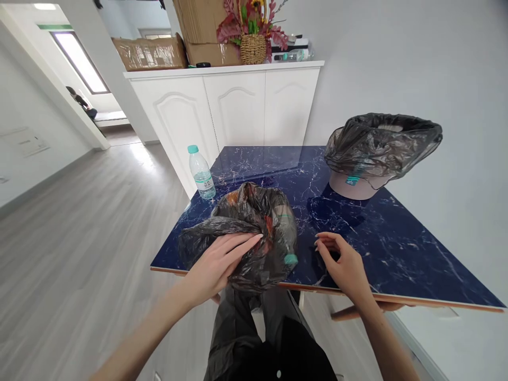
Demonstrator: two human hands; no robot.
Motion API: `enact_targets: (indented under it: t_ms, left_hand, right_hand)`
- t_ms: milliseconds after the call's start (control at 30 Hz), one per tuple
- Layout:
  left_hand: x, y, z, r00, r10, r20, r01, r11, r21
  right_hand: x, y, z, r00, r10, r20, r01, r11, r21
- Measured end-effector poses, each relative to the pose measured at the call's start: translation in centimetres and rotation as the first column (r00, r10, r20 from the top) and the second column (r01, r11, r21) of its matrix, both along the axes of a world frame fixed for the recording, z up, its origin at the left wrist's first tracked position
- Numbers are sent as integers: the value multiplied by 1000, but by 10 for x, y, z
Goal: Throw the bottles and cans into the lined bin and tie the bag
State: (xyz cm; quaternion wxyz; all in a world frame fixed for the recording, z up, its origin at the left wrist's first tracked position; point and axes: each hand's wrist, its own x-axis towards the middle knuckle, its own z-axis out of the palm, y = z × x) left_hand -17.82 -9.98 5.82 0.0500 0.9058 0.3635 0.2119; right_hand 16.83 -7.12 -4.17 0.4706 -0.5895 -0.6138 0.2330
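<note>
A dark translucent garbage bag filled with rubbish lies at the table's near edge. Through its film show a bottle with a teal cap and some orange and red pieces. My left hand lies over the gathered plastic, its fingers closed on the bag and pointing right; the thumb is mostly hidden. To the right of the bag, apart from it, my right hand hovers over the table with thumb and fingertips drawn together and nothing visible between them.
The blue marbled table carries a water bottle at its left edge. At the back right stands a pale bin with a dark bag liner over its rim. Behind is a white cabinet holding boxes and a flower basket.
</note>
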Motion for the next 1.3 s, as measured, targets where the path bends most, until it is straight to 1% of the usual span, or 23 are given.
enact_targets:
  t_ms: [100,200,267,367,500,567,633,700,767,867,967,1100,1200,1300]
  left_hand:
    - [17,1,10,998,-58,18,59,998,-32]
    - [32,4,10,997,-66,27,67,995,-68]
    - [41,8,4,998,-51,36,53,996,-75]
    - [51,14,-9,997,-15,69,20,998,-65]
    - [66,21,-23,983,38,177,-31,999,-43]
    - [76,24,-25,973,50,225,-42,998,-40]
    - [87,28,-23,971,36,235,-25,998,-50]
    - [97,31,-19,978,-9,208,21,998,-57]
    - [106,35,-15,985,-61,162,74,995,-74]
    - [117,40,-12,988,-125,93,135,984,-119]
    - [122,44,-14,982,-181,54,187,970,-153]
    - [121,49,-14,972,-223,71,233,952,-200]
    - [113,50,-8,971,-224,83,236,950,-203]
    - [103,50,1,980,-191,55,198,957,-213]
  right_hand:
    - [1,0,0,1000,7,7,-7,1000,2]
    - [1,0,1,1000,8,-5,-8,1000,13]
    - [0,0,2,1000,9,-17,-9,1000,20]
    - [0,0,4,1000,19,-22,-18,999,27]
    - [-1,2,4,999,21,-42,-19,999,42]
    - [-1,2,4,998,23,-54,-21,999,41]
    - [0,2,5,997,32,-74,-30,999,33]
    - [1,0,9,990,73,-121,-71,997,23]
    - [3,-3,14,969,163,-186,-164,986,13]
    - [7,-8,22,923,296,-245,-304,953,6]
    - [7,-9,26,914,337,-228,-356,934,-46]
    - [3,-7,25,920,322,-222,-356,924,-139]
    - [3,-4,21,924,318,-213,-350,927,-134]
    - [5,-2,17,939,281,-197,-304,947,-101]
